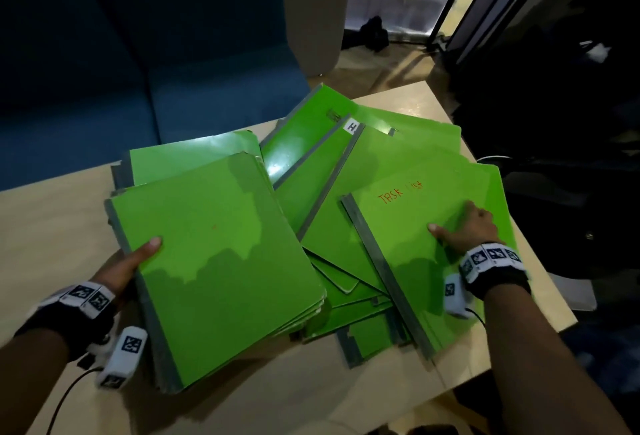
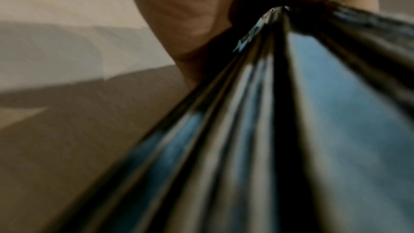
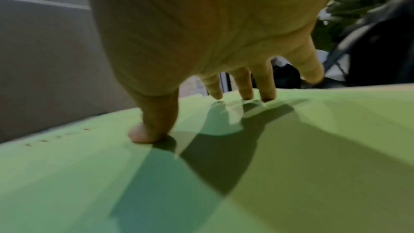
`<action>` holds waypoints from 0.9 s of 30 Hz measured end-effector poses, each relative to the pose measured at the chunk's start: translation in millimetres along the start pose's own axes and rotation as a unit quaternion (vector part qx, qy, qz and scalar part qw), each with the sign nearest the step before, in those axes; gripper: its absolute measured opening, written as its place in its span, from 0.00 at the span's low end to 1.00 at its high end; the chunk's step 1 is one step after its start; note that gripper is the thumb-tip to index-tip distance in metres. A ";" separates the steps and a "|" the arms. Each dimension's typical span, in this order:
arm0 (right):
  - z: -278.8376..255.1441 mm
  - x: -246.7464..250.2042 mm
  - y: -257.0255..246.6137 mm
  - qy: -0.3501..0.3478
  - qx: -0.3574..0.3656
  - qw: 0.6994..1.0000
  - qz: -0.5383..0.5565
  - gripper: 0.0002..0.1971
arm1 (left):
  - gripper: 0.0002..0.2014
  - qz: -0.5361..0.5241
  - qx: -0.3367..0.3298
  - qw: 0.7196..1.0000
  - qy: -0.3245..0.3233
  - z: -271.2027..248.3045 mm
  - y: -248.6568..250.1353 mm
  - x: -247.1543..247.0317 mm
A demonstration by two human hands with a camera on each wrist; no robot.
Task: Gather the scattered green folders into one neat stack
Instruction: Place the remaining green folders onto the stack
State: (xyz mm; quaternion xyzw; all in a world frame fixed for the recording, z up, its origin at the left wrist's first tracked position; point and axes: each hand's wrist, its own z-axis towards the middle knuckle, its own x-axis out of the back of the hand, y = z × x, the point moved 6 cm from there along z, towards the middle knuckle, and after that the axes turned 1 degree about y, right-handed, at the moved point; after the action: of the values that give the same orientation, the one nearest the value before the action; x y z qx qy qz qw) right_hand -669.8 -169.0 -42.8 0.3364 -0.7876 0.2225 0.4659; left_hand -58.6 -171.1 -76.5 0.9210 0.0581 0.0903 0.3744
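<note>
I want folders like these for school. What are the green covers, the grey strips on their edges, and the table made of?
Green covers: probably glossy card or plastic; they reflect light. Grey strips: possibly plastic or tape binding, duller. Table: looks like pale matte wood or laminate.

Glossy green folders [image 1: 221, 237] — matt wood table [image 1: 52, 226]

We are wearing a black band on each wrist [image 1: 62, 323], and bare forearms are showing behind them. White blocks with black square-pattern markers are sitting on top of the left band [image 1: 90, 296] and the right band [image 1: 491, 258]. A white camera pod with the same markers is hanging under the left wrist [image 1: 122, 356], trailing a thin black cable [image 1: 64, 396]. A second pod [image 1: 455, 296] is hanging under the right wrist, trailing another cable.
</note>
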 end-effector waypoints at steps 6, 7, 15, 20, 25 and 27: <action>2.7 12.5 27.5 0.046 -0.063 0.984 0.162 0.56 | 0.22 -0.006 -0.008 1.000 0.002 0.9 -0.8 -1.4; 6.8 13.5 35.8 0.049 -0.078 0.971 0.221 0.55 | 0.22 -0.009 -0.007 1.000 0.001 0.9 -0.7 -2.1; 0.1 -8.4 27.4 0.021 -0.202 0.881 0.426 0.51 | 0.21 -0.017 0.000 1.000 0.002 2.9 -2.0 -0.8; -17.0 -17.3 -18.8 -0.002 -0.232 0.922 0.310 0.56 | 0.22 -0.012 0.007 1.000 0.003 3.3 -2.1 -0.5; -16.2 -21.0 -40.0 0.018 -0.195 0.952 0.236 0.58 | 0.20 -0.011 0.000 1.000 -0.008 1.0 0.1 -2.8; -15.7 -24.2 -38.5 -0.017 -0.177 0.957 0.228 0.59 | 0.21 -0.008 -0.001 1.000 -0.007 0.3 1.0 -2.3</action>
State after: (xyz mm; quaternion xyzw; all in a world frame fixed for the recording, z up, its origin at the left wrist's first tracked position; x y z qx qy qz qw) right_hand -624.1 -176.8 -55.4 0.0639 -0.8778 0.1740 0.4417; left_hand -60.8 -172.4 -76.3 0.9209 0.0628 0.0812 0.3761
